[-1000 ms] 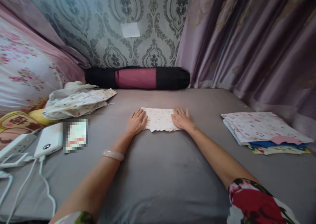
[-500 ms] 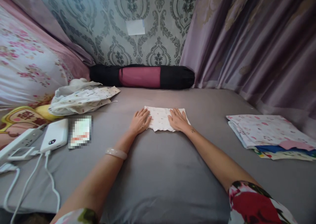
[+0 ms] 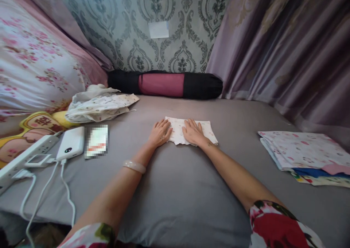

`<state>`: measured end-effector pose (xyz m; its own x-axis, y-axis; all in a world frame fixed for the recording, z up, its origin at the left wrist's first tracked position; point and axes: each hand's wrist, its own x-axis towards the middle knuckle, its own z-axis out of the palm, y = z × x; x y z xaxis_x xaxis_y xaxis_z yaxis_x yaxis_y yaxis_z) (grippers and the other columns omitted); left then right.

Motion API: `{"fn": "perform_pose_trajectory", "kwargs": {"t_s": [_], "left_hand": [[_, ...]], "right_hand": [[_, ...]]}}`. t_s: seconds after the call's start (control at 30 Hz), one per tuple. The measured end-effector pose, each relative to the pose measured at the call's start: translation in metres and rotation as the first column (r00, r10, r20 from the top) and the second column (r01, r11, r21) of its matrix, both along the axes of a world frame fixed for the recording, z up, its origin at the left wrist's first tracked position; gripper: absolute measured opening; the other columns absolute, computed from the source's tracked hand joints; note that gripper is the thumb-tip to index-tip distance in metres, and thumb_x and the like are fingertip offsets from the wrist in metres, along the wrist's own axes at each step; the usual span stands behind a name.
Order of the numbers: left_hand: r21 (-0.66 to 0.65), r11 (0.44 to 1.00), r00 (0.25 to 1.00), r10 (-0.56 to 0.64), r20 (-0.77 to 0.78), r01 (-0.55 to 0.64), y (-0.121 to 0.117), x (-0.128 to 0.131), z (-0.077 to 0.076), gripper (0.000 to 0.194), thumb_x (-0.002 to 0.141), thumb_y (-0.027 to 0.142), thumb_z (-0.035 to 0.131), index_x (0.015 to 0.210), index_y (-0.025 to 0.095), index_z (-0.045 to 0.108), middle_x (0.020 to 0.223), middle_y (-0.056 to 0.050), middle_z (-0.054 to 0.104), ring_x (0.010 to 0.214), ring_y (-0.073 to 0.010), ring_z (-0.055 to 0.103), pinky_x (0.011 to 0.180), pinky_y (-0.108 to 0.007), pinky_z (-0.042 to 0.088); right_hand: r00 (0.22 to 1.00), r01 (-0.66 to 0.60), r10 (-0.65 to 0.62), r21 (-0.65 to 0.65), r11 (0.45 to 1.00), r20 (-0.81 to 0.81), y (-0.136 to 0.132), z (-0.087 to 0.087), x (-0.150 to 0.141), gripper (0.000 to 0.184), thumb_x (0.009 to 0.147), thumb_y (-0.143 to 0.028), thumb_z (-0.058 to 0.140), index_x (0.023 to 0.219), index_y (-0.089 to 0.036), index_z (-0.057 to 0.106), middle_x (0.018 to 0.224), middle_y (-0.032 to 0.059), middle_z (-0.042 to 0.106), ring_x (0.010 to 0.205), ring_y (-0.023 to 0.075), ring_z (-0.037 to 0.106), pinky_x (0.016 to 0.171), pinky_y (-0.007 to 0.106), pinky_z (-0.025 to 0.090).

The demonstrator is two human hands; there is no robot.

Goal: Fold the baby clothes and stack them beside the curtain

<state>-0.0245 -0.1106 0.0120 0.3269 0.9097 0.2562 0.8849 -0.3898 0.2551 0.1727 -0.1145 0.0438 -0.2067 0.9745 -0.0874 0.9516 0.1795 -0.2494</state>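
1. Head view: the white patterned cloth (image 3: 177, 132) lies in front of the long roll (image 3: 161, 84), beneath both palms.
2. Left hand (image 3: 160, 134) covers one end; right hand (image 3: 194, 134) lies past the middle, fingers slightly spread. Both are flat, gripping nothing.
3. This placement probably keeps the fabric smooth and steady.

The folded cloth (image 3: 177, 132) looks matt to me, the bedsheet (image 3: 175, 189) smooth fabric, the power bank (image 3: 72, 140) smooth plastic, the curtain (image 3: 273, 43) satiny.
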Motion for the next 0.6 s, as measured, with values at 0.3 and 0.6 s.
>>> {"fn": "perform_pose_trajectory", "kwargs": {"t_s": [0.3,0.6], "left_hand": [[-0.014,1.0,1.0,-0.002,-0.006,0.002,0.001,-0.001,0.0,0.046,0.097,0.04,0.035,0.133,0.017,0.051,0.144,-0.01,0.048,0.139,-0.0255,0.036,0.114,-0.046,0.027],[-0.033,0.999,1.0,0.003,0.029,-0.002,0.0,-0.001,0.002,0.043,0.097,0.036,0.036,0.132,0.017,0.051,0.144,-0.011,0.048,0.139,-0.0259,0.036,0.115,-0.046,0.026]], "right_hand": [[1.0,0.0,-0.002,0.049,0.999,0.031,0.002,-0.015,-0.006,0.059,0.097,-0.036,0.022,0.147,-0.007,0.033,0.155,0.0156,0.028,0.144,0.0276,0.02,0.116,0.051,0.01],[0.999,0.02,-0.021,0.023,1.0,0.038,0.002,-0.009,-0.011,0.058,0.097,-0.035,0.022,0.146,-0.007,0.034,0.155,0.0169,0.028,0.144,0.0286,0.02,0.115,0.053,0.01]]}}
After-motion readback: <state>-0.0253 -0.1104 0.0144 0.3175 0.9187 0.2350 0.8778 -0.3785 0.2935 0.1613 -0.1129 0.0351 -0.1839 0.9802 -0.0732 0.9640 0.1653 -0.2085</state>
